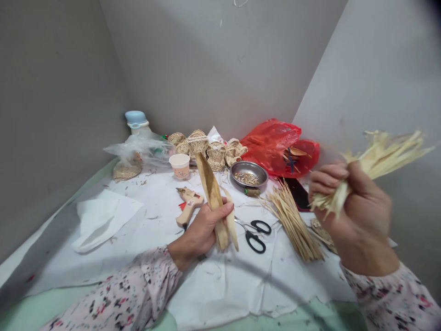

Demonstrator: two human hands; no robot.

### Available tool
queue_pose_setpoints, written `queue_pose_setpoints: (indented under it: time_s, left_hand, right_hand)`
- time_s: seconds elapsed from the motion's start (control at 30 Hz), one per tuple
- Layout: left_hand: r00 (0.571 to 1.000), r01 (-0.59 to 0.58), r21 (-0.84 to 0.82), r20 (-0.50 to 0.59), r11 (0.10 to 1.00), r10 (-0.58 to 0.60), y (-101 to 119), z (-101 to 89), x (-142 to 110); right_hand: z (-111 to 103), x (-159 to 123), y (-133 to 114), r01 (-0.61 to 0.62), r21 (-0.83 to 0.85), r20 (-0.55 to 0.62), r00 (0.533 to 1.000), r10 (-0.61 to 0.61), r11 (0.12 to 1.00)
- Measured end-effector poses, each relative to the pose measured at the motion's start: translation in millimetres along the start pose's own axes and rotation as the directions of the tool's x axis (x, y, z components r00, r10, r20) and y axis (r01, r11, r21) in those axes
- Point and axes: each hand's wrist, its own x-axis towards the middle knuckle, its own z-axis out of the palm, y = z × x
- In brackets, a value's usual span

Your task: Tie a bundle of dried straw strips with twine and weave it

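Note:
My left hand (208, 225) is closed around a few broad, dried corn husk strips (211, 184), which stand upright over the middle of the table. Raised at the right, my right hand (358, 207) grips a bundle of pale, thin husk strips (386, 154), frayed at both ends. Black-handled scissors (257, 236) lie just right of my left hand, their blades partly hidden behind it. Further right rests a sheaf of narrow straw-coloured strips (294, 220). A beige glue gun (189, 207) lies left of the husk strips.
Behind stand a paper cup (179, 168), a metal bowl (250, 174) of small scraps, several woven pieces (216, 155) and a red plastic bag (272, 142). A clear bag (144, 147) and a blue-lidded bottle (136, 118) are back left. White paper (106, 218) lies at left; walls enclose the table.

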Motion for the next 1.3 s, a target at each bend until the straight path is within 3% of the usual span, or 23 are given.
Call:
queue_pose_setpoints:
  time_s: [0.13,0.23,0.33,0.5,0.73,1.0,1.13,1.3]
  left_hand:
    - [1.0,-0.017,0.084,0.005,0.996,0.017,-1.4,1.2,-0.2]
    - [0.999,-0.04,0.141,0.03,0.989,0.036,-3.3,1.4,-1.5]
    - [0.998,-0.041,0.19,0.045,0.981,0.033,-5.0,0.9,-1.7]
    - [0.996,-0.047,0.195,0.087,0.98,0.031,-7.6,-2.4,1.0]
    - [0.995,-0.016,0.18,0.095,0.983,-0.001,-7.8,-2.1,1.1]
    - [0.985,0.011,0.155,0.169,0.988,-0.037,-5.7,0.9,-0.8]
    - [0.968,-0.002,0.133,0.247,0.991,-0.032,-3.6,1.5,-2.5]
    - [0.984,-0.006,0.077,0.176,0.997,-0.007,-0.7,1.1,-4.1]
  right_hand:
    - [-3.8,-6.3,46.5,-0.237,-0.151,-0.058,0.971,0.231,0.96]
    - [-12.1,-16.8,80.8,-0.43,-0.268,-0.074,0.901,0.427,0.862]
    - [-21.8,-25.6,102.3,-0.517,-0.347,-0.085,0.848,0.523,0.782]
    - [-30.5,-29.6,113.9,-0.489,-0.43,-0.022,0.846,0.533,0.759]
    - [-28.7,-29.9,116.5,-0.485,-0.479,-0.078,0.854,0.515,0.732]
    - [-31.8,-31.9,118.6,-0.42,-0.553,-0.022,0.87,0.492,0.719]
    - [-32.9,-33.0,117.2,-0.451,-0.511,0.006,0.849,0.528,0.732]
    - [-28.1,-28.6,110.6,-0.454,-0.376,-0.05,0.88,0.472,0.808]
